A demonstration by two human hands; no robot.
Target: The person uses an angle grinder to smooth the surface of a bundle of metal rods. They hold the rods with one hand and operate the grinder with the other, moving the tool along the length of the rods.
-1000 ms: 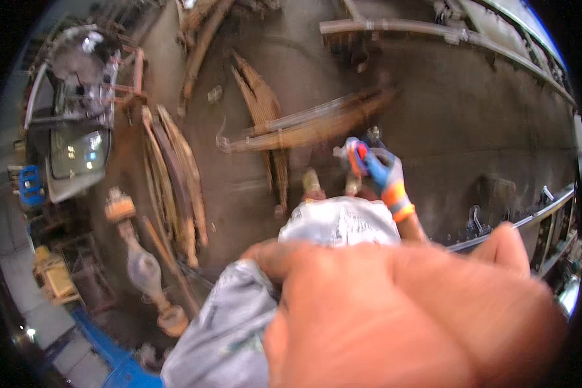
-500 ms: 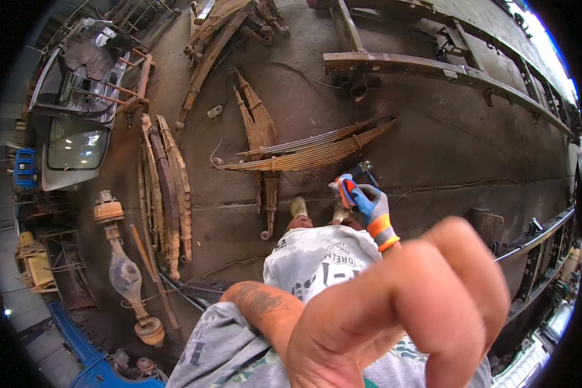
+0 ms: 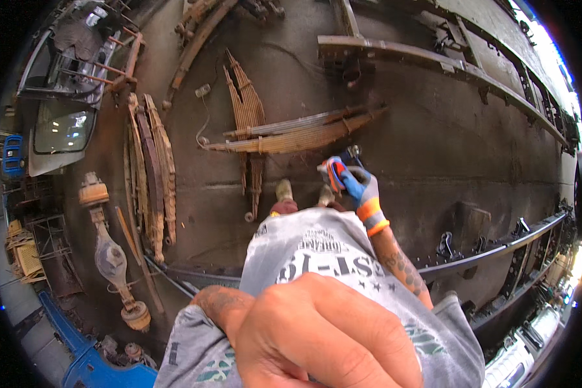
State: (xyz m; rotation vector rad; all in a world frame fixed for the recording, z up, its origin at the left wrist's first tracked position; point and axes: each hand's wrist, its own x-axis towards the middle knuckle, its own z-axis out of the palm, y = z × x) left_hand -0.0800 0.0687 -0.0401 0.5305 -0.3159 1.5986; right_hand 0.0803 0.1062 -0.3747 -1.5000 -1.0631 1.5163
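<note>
My bare left hand (image 3: 323, 330) looms large at the lower middle, its fingers curled; what they hold, if anything, is hidden. A grey T-shirt (image 3: 304, 246) lies behind it. My right hand (image 3: 363, 191), in a blue and grey glove with an orange cuff, grips a red, orange and grey hand tool (image 3: 335, 169). A dark metal piece (image 3: 350, 152) shows just behind that tool. My boots (image 3: 284, 191) stand on the dark floor below, close to crossed stacks of rusty leaf springs (image 3: 294, 139).
More springs (image 3: 150, 168) lie at left beside an axle housing (image 3: 110, 255) and a wooden pole (image 3: 131, 242). A vehicle door (image 3: 63, 139) and blue panel (image 3: 103, 368) are at the left edge. Truck frame rails (image 3: 407, 50) run along the top right, another rail (image 3: 491, 249) at lower right.
My left hand has moved lower and leftward in view, its fingers curled closer together. My right hand still grips the tool and appears slightly higher in the picture than half a second ago.
</note>
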